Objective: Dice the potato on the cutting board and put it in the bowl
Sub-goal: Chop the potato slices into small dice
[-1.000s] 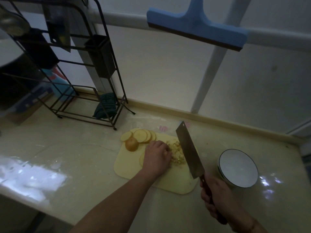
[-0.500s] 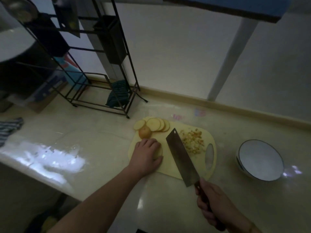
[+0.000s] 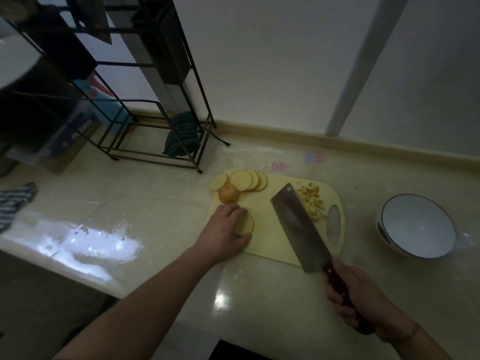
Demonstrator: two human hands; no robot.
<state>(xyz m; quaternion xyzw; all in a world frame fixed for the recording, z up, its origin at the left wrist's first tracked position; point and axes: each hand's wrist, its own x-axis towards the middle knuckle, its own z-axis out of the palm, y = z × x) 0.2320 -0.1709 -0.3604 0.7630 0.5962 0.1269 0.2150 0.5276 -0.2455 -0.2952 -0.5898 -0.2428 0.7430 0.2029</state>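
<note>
Potato slice [image 3: 244, 224]: thin, stiff, likely slippery; left hand [image 3: 224, 233] pinches rim. Right hand [image 3: 357, 298] clamps cleaver [image 3: 301, 227] handle.

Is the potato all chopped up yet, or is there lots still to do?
Partly. A pile of diced potato sits on the cutting board. The left hand holds some slices, the right hand grips the cleaver. Left: a fan of slices, the end piece, and filling the empty bowl.
</note>
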